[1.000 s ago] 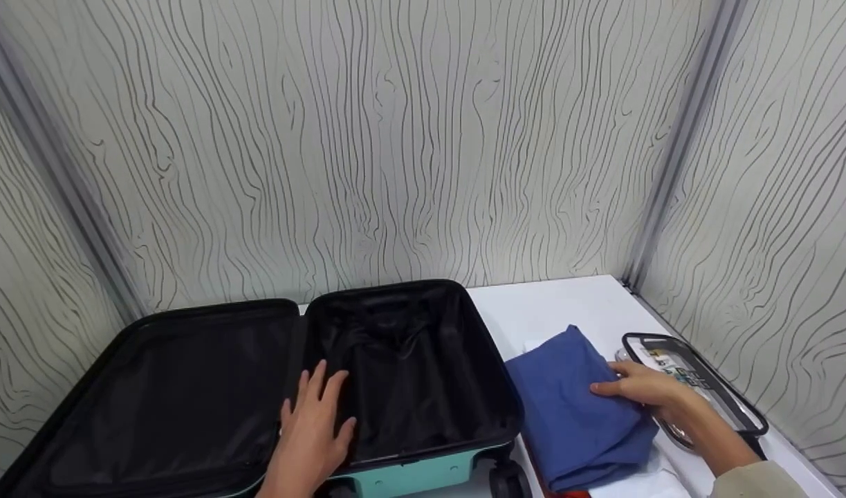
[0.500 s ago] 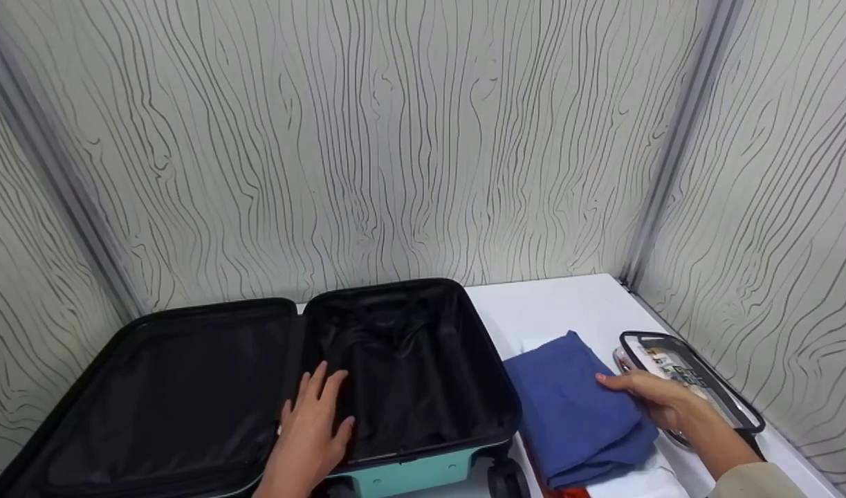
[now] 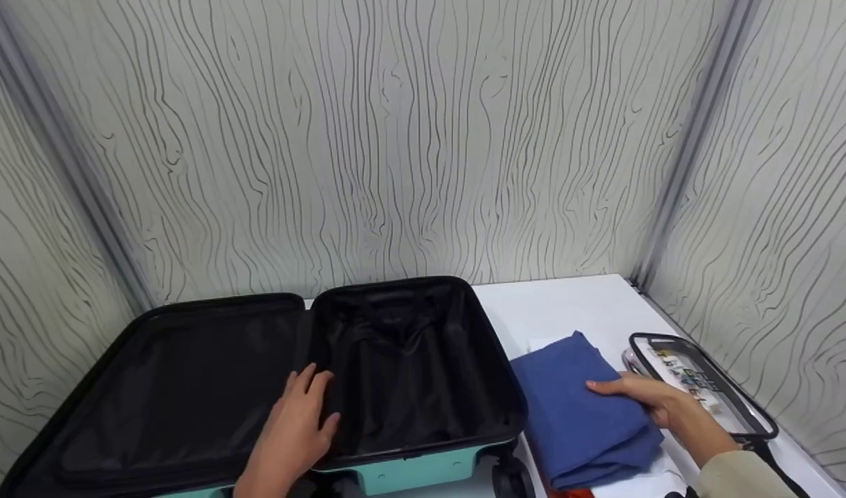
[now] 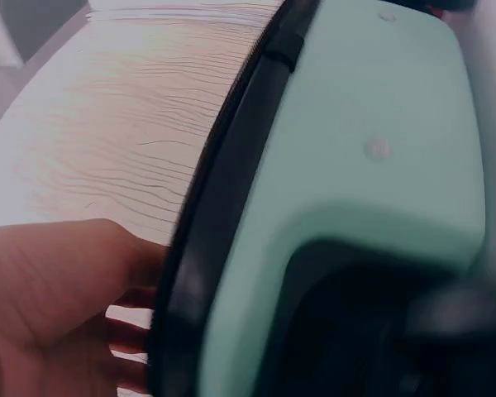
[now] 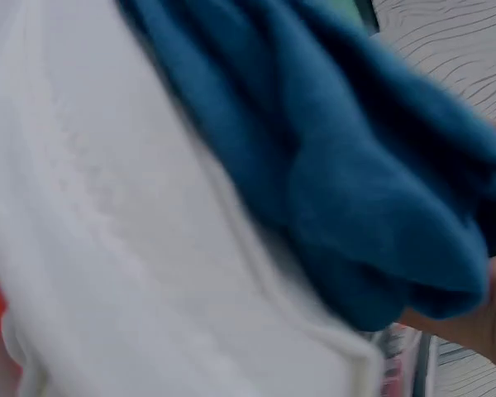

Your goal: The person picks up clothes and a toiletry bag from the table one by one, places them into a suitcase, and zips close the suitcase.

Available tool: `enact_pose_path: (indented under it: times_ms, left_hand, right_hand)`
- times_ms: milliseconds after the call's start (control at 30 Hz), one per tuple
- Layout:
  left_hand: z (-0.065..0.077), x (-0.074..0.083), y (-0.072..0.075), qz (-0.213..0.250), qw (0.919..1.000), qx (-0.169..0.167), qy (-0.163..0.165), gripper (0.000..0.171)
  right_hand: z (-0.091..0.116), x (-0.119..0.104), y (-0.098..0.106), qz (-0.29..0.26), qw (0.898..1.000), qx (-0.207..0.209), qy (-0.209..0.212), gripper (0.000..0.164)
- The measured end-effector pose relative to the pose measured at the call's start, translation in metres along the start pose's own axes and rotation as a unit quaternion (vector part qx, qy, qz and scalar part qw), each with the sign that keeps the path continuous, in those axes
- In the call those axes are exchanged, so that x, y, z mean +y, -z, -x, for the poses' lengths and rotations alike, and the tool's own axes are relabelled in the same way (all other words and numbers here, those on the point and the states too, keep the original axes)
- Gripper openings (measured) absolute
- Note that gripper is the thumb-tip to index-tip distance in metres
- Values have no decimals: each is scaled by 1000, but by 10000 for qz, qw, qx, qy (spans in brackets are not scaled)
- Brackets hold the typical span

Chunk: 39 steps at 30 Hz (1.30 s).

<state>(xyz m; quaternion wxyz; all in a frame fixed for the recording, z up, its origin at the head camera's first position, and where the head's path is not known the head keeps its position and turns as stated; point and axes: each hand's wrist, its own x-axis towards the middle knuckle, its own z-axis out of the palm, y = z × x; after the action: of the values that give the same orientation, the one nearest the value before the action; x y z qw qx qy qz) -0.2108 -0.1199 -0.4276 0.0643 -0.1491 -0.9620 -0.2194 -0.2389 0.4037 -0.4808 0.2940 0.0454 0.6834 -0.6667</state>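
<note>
A teal suitcase (image 3: pixel 423 472) with black lining lies spread flat in the head view. My left hand (image 3: pixel 295 422) hovers at the near side of its middle divide, fingers loosely extended; the left wrist view has this hand beside the black rim (image 4: pixel 223 215). To the suitcase's right, a folded blue garment (image 3: pixel 582 415) rests on a white folded cloth (image 5: pixel 132 207). My right hand (image 3: pixel 651 398) grips the garment's right edge, thumb on top and the other fingers hidden underneath. In the right wrist view, the blue fabric bunches at the hand.
A clear zip pouch (image 3: pixel 730 394) with black trim and small items inside lies at the right. Something red (image 3: pixel 568 493) pokes out below the garments. A suitcase wheel (image 3: pixel 511 477) juts out at the near side. Patterned wall panels (image 3: pixel 395 138) enclose the white table (image 3: pixel 554 301).
My right fingers have slipped beneath the blue garment's right edge, leaving only the thumb on top. My left hand has shifted slightly left and its fingers have drawn closer together.
</note>
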Motion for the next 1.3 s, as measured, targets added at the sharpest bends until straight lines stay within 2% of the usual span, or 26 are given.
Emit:
enact_pose_path:
  times_ms: [167,300,433,533,667,733,900,1100,1300]
  left_hand:
    - [-11,0,23,-342,9980,-526,-92,51]
    - [-23,-3,42,-721,9943,-776,-107,52]
    - [-40,-13,53,-874,9924,-862,-79,37]
    - [-58,-24,51,-896,9909,-994,110,19]
    - [-78,-33,40,-901,9847,-1377,576,16]
    - [-84,-36,33,-983,9816,-1488,675,17]
    - [-91,-38,21,-1295,9784,-1454,697,12]
    - [-98,-35,25,-1336,9749,-1543,886,11]
    - [-102,-35,28,-1315,9759,-1508,866,10]
  right_hand:
    - [-1,6,3,93,9999,111,66,80]
    - [-1,2,2,348,9988,239,249,78]
    - [-4,-6,-1,643,9962,340,480,70]
    - [-5,-12,-4,889,9926,419,716,58]
    - [-4,-21,-8,1054,9888,398,980,41]
    - [-3,-25,-11,1086,9877,339,1068,37]
    - [4,-39,-20,1326,9834,383,1181,37]
    - [18,-58,-28,1437,9795,569,1289,38]
    - [30,-74,-31,1358,9805,691,1243,41]
